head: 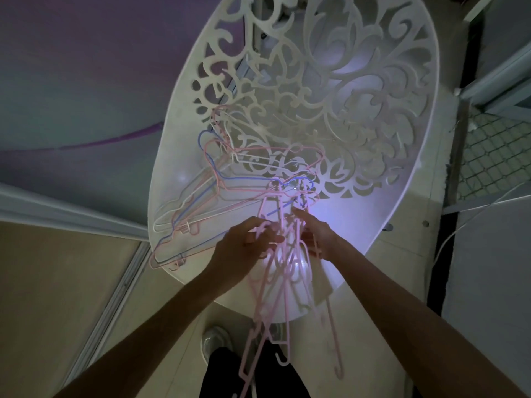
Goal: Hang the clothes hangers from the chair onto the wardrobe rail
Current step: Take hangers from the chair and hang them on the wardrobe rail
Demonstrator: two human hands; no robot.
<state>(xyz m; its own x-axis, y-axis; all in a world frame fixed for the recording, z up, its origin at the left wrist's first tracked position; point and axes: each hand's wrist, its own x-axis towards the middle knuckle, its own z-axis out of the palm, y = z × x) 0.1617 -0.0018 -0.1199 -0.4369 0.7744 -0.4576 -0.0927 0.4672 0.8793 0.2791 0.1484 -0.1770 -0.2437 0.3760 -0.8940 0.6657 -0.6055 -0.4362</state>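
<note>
Both hands are closed on a bunch of pink hangers (280, 271): the left hand (244, 242) has its fingers curled around the hooks from the left, the right hand (317, 235) pinches the same bunch from the right, and the hanger bodies dangle below the hands toward the floor. A second pile of pink, blue and white hangers (207, 193) lies on the white chair seat (172, 156), left of the hands and apparently untouched, though dim light blurs detail.
</note>
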